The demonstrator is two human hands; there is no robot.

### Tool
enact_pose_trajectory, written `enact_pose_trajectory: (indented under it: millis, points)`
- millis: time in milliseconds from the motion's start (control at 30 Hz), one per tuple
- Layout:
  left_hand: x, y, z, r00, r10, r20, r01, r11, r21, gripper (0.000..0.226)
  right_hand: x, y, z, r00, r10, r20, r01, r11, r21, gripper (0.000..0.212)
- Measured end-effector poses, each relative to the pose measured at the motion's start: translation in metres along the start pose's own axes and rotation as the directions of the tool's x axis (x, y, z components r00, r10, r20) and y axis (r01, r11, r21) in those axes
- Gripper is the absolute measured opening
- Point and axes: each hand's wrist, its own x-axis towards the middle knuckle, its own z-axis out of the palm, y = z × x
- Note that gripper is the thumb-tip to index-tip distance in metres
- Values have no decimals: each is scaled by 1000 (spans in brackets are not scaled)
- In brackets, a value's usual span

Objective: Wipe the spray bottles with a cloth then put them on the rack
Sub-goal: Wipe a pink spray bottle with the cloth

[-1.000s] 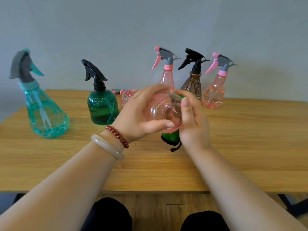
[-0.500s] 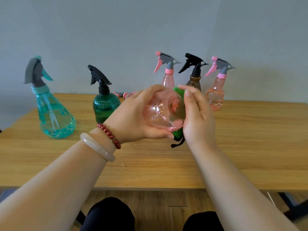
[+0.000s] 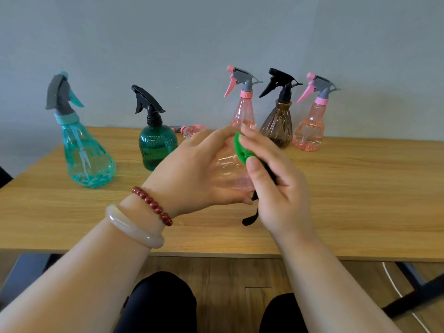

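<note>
My left hand (image 3: 192, 171) grips a clear pink spray bottle (image 3: 229, 174) above the table, its round base turned toward me. My right hand (image 3: 276, 186) pinches a green cloth (image 3: 241, 150) with a black strap hanging below and presses it against the bottle's upper right side. The bottle's spray head is hidden behind my hands.
On the wooden table (image 3: 360, 200) stand a teal bottle (image 3: 84, 152), a dark green bottle (image 3: 156, 145), two pink bottles (image 3: 243, 111) (image 3: 311, 126) and a brown bottle (image 3: 278, 121) along the wall. Another pink bottle (image 3: 192, 129) lies behind my left hand. No rack is in view.
My right hand has slid the green cloth up from under the bottle's base onto its upper right side. The left hand keeps its hold on the bottle.
</note>
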Motion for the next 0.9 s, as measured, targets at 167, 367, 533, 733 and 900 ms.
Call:
enact_pose_trajectory:
  millis: [167, 367, 533, 733, 900]
  points:
    - [-10, 7, 6, 998, -15, -59, 10, 996, -93, 112, 9, 8, -6, 980, 192, 58, -197, 973, 122, 33]
    - [-6, 4, 3, 995, -67, -70, 57, 990, -132, 101, -11, 2, 2, 999, 1, 39, -6, 993, 120, 33]
    - [-4, 12, 2, 995, -46, -84, 42, 998, -44, 107, 7, 5, -1, 988, 156, 4, -153, 963, 222, 31]
    - [1, 13, 0, 992, -107, -59, 107, 994, -8, 102, 4, 5, 2, 984, 175, 23, -175, 946, 273, 34]
    - [1, 11, 0, 994, -26, -103, 29, 999, 22, 96, 1, 4, 4, 995, 100, -6, -95, 959, 267, 33]
